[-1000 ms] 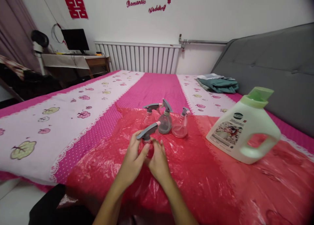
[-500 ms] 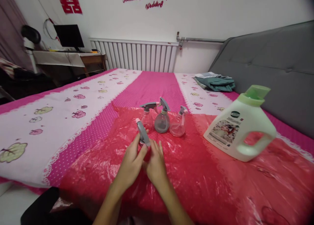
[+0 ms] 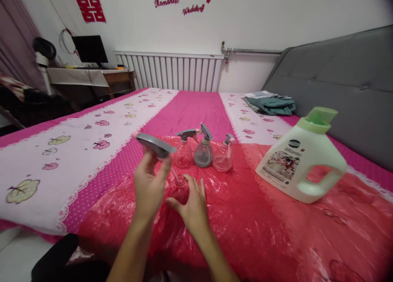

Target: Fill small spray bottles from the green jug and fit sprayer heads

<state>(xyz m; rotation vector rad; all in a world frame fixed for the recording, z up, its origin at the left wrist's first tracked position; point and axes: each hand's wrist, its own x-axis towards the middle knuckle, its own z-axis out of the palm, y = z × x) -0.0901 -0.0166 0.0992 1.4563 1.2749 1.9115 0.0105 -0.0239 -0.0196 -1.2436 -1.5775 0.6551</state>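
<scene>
My left hand (image 3: 150, 179) is closed round the neck of a grey spray head (image 3: 155, 144) with a pink tip, a little blurred. It is off its bottle, and its thin tube reaches down toward the bottle's mouth. Below it, my right hand (image 3: 192, 202) wraps round a clear spray bottle (image 3: 180, 187) whose neck is uncovered; the red sheet shows through it. Just beyond stand a clear spray bottle (image 3: 183, 155) with its head on, a grey one (image 3: 203, 154) and another clear one (image 3: 222, 159).
A large pale detergent jug (image 3: 294, 159) with a green cap stands to the right on the red plastic sheet (image 3: 239, 220). The sheet covers the near part of the bed (image 3: 196, 105). Folded cloths (image 3: 270, 103) lie near the grey headboard (image 3: 337, 69).
My left hand has lifted the spray head up and to the left, off the bottle. The bottle's open neck now shows beside my right hand.
</scene>
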